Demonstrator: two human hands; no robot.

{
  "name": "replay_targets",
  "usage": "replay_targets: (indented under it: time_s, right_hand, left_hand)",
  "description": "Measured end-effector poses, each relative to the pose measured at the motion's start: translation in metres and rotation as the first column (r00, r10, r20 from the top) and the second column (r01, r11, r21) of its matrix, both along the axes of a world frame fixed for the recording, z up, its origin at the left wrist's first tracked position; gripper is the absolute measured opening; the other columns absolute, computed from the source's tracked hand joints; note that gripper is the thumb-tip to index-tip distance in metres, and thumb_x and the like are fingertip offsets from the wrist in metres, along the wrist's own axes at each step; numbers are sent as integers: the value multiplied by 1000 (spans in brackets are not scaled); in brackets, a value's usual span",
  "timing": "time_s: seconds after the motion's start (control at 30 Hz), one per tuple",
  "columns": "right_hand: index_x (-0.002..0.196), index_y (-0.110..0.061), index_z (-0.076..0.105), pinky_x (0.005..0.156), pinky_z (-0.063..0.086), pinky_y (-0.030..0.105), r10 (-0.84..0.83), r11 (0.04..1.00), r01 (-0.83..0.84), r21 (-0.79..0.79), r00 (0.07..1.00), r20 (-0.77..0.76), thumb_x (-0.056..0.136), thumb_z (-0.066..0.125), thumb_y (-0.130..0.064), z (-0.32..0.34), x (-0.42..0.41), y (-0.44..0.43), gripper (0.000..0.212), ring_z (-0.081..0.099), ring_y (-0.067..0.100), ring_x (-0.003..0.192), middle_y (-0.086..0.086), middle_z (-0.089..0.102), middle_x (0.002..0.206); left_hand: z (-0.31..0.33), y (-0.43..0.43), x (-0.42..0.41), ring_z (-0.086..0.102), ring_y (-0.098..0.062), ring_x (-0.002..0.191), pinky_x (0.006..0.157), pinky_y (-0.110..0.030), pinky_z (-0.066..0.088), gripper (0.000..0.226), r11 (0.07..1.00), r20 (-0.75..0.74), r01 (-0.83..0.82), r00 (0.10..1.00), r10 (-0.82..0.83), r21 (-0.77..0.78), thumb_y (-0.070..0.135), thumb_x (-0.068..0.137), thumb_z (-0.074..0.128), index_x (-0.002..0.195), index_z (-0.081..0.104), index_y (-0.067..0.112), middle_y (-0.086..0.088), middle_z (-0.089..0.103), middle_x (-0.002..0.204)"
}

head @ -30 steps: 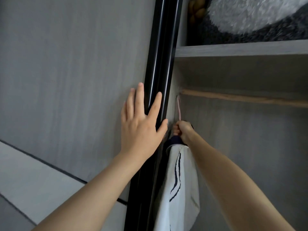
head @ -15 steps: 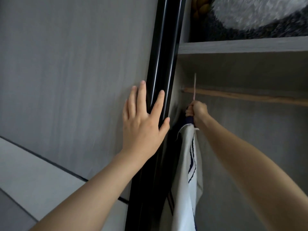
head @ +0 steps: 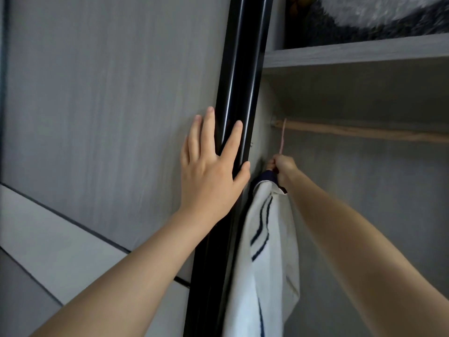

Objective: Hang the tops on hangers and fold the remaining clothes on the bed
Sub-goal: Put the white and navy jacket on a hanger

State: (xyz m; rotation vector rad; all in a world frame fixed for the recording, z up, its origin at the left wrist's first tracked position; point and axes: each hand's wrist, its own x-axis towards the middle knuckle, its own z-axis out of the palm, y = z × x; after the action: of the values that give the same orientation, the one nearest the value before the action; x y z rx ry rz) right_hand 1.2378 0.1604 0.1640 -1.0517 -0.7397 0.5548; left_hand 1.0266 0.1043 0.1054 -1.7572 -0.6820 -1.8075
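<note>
A white top with dark blue stripes point(head: 269, 244) hangs from a pink hanger point(head: 282, 136) inside the wardrobe. My right hand point(head: 281, 166) is shut on the hanger's neck, just below its hook. The hook reaches up to the wooden rail point(head: 364, 132) at its left end; whether it rests on the rail I cannot tell. My left hand point(head: 211, 171) lies flat, fingers spread, against the black door frame point(head: 235, 93) and grey sliding door point(head: 109, 105). The hanger's shoulders are hidden inside the top.
A grey shelf point(head: 352, 53) runs above the rail, carrying a fluffy grey and white item point(head: 369, 13). The wardrobe's grey back wall point(head: 376, 190) lies behind the rail. A white panel point(head: 48, 234) shows at lower left.
My right hand has raised the hanger and top from well below the rail up to it, and the hook now reaches the rail's left end. My left hand has stayed on the door.
</note>
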Motion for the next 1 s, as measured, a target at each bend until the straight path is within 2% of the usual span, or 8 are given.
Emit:
replay_targets:
  time_s: [0.17,0.3,0.5,0.6,0.67,0.83,0.9,1.0]
  right_hand:
    - [69,-9,47,36,31,20,-24,959,101,-263,960,279,96,48,-16,-10,18,-22,28,36,11,30,2,40,42]
    - [95,-5,52,43,44,21,-111,952,203,-229,927,357,97,48,-27,-12,34,-62,22,51,16,56,8,52,70]
    - [123,5,54,57,33,18,-163,781,545,-306,650,742,97,45,-9,-12,89,-166,31,43,21,92,11,47,101]
    - [120,4,57,79,46,24,-209,578,760,-297,489,847,97,44,-10,-23,118,-228,30,54,27,103,16,57,113]
    - [115,1,61,90,46,34,-194,424,880,-213,318,928,96,44,-14,-32,131,-266,29,54,34,110,19,56,122]
    - [121,-3,53,94,35,41,-14,62,997,52,-52,999,92,45,-20,-50,165,-373,34,36,36,121,20,44,127]
    - [123,-5,51,95,34,43,17,-79,993,83,-82,997,92,47,-24,-54,177,-421,36,35,37,122,19,43,129]
    - [123,-4,49,95,33,43,41,-189,975,120,-115,993,91,49,-25,-58,185,-461,38,35,37,121,21,43,129]
  left_hand:
    - [-2,-2,3,31,-43,132,100,-55,35,56,1000,-18,-15,1000,15,-5,37,83,46,136,45,17,-26,32,146]
    - [0,-6,0,30,-47,132,99,-59,34,56,999,-33,-11,999,9,-45,38,84,44,138,43,19,-29,29,146]
    - [-11,-17,6,26,-45,132,102,-63,26,41,989,-34,-139,989,141,41,17,87,55,128,53,18,-30,31,145]
    - [-24,-37,35,27,-41,131,104,-58,24,32,987,-14,-96,995,98,128,8,88,44,114,63,14,-27,40,141]
    - [-39,-53,66,31,-39,129,104,-55,23,29,986,-77,-24,996,38,166,12,85,46,105,67,12,-25,47,136]
    - [-71,-86,139,41,-47,122,93,-61,36,23,967,-168,193,961,-221,-167,12,77,62,96,71,6,-30,51,128]
    - [-84,-103,169,44,-52,118,87,-64,39,27,927,-208,254,926,-315,-276,8,70,73,97,71,4,-33,51,126]
    - [-98,-117,194,47,-55,114,84,-65,41,31,894,-283,267,882,-377,-359,13,68,66,96,71,2,-35,53,122]
